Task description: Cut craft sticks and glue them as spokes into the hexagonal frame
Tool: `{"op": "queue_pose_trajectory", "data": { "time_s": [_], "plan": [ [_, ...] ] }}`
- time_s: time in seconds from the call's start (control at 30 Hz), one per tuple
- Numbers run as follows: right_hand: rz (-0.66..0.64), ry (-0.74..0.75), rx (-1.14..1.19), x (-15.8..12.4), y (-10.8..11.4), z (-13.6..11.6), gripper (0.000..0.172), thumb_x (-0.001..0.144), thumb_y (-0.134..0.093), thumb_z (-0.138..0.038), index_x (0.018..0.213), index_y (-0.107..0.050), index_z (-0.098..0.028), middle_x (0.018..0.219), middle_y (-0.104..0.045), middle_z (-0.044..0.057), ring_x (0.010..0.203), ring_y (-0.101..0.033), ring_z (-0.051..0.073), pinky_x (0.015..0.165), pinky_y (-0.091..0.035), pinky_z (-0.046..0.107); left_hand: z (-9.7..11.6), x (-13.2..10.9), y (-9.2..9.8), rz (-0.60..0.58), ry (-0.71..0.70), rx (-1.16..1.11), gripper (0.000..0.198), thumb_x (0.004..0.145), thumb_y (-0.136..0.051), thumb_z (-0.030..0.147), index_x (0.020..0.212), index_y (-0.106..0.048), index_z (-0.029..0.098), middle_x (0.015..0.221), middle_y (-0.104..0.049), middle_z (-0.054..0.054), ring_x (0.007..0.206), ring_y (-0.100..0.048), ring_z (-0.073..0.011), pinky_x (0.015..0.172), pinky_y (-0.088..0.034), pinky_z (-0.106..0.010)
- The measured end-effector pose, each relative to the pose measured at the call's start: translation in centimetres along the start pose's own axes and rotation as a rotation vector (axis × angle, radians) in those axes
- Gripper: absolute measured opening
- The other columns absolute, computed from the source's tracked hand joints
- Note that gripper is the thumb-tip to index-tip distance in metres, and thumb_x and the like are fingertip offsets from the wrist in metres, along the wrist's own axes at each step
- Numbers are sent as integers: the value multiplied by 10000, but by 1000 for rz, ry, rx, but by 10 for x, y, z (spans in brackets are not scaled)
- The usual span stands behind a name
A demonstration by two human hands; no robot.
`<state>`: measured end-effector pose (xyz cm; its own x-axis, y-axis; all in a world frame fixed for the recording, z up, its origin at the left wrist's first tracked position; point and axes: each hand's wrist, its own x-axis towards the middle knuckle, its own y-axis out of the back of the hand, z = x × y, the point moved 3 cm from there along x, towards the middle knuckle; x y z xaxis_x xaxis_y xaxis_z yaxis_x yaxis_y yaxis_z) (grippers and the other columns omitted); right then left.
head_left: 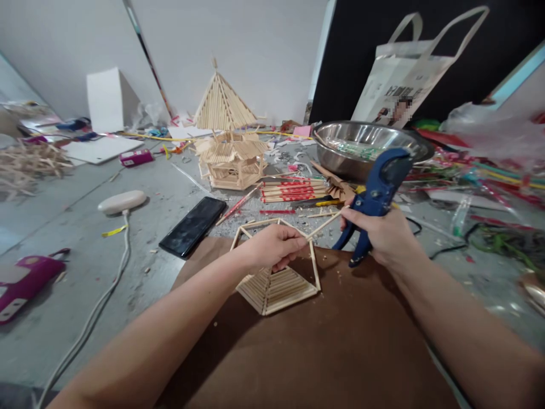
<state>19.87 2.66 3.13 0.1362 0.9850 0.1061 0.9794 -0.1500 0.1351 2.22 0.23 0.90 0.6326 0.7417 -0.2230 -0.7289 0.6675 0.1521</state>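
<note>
My left hand (281, 245) pinches one end of a thin wooden stick (326, 225) above a hexagonal stick frame (316, 267). Part of that frame, on its near side, is filled with rows of sticks (289, 288). My right hand (389, 230) grips a blue pipe cutter (377, 193) with its curved jaw pointing up. The stick's far end reaches the thumb and fingers of my right hand. Under the frame lies a brown sheet (323, 352). My left hand hides some of the frame's middle.
Behind the frame stands a stick-built pavilion model (230, 153). Red-wrapped stick bundles (293, 190), a black phone (193, 226) and a steel bowl (340, 159) lie around. To the left are a white corded device (122, 201) and a purple tool (28, 284).
</note>
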Motion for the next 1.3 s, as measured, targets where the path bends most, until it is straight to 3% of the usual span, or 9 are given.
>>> {"op": "queue_pose_trajectory", "data": {
  "time_s": [0.1,0.27,0.4,0.5,0.7,0.93,1.07,1.2,1.3],
  "plan": [
    [-22,-79,115,0,1,-1,198,553,-629,-198,703,-501,-200,551,-489,-38,482,-485,107,464,-421,250,5,-2,3,-12,-16,90,255,763,-374,372,738,-494,149,540,-404,53,391,-374,-33,385,-295,-166],
    [36,-187,134,5,8,2,173,543,-624,-147,660,-505,-192,521,-478,-35,471,-483,106,462,-429,253,12,-5,19,32,-31,549,249,711,-448,342,698,-580,131,570,-488,26,533,-419,-65,496,-320,-184],
    [45,-230,69,10,12,9,160,544,-617,-158,648,-503,-200,534,-481,-29,471,-481,117,479,-431,278,7,-4,26,-47,-9,690,269,708,-447,342,736,-615,134,602,-547,12,559,-451,-77,521,-327,-187],
    [13,-115,-71,13,13,10,122,563,-608,-211,643,-516,-210,609,-514,-8,560,-514,151,556,-438,307,1,-2,25,-103,-14,679,239,691,-476,317,773,-619,144,637,-576,9,579,-472,-77,536,-337,-177],
    [70,170,-238,8,13,-1,104,627,-553,-257,724,-536,-224,790,-554,13,779,-526,189,739,-403,347,-6,3,21,-31,24,677,227,621,-553,340,749,-601,158,620,-574,20,558,-475,-78,500,-328,-167],
    [29,355,-430,-6,7,-15,128,681,-513,-276,799,-501,-231,816,-541,13,735,-521,166,675,-426,319,-12,6,17,8,13,652,199,613,-569,332,686,-609,152,564,-553,27,520,-462,-70,476,-319,-162],
    [49,404,-762,-9,7,-24,166,679,-496,-279,833,-491,-221,798,-559,36,737,-527,193,683,-404,328,-13,8,17,51,6,646,206,636,-543,336,704,-615,156,573,-558,22,535,-467,-78,494,-327,-169],
    [-181,443,-1152,-12,1,-24,321,655,-492,-285,958,-479,-181,850,-574,76,749,-533,227,617,-383,310,-12,8,15,59,-22,644,210,652,-525,332,709,-616,151,590,-567,17,542,-468,-80,505,-330,-174],
    [-423,368,-1256,-15,-4,-16,291,664,-470,-268,943,-496,-187,844,-590,69,730,-537,208,593,-364,276,-13,9,13,52,-38,657,204,650,-530,326,706,-617,151,575,-563,18,533,-465,-79,498,-325,-176]
  ]
}}
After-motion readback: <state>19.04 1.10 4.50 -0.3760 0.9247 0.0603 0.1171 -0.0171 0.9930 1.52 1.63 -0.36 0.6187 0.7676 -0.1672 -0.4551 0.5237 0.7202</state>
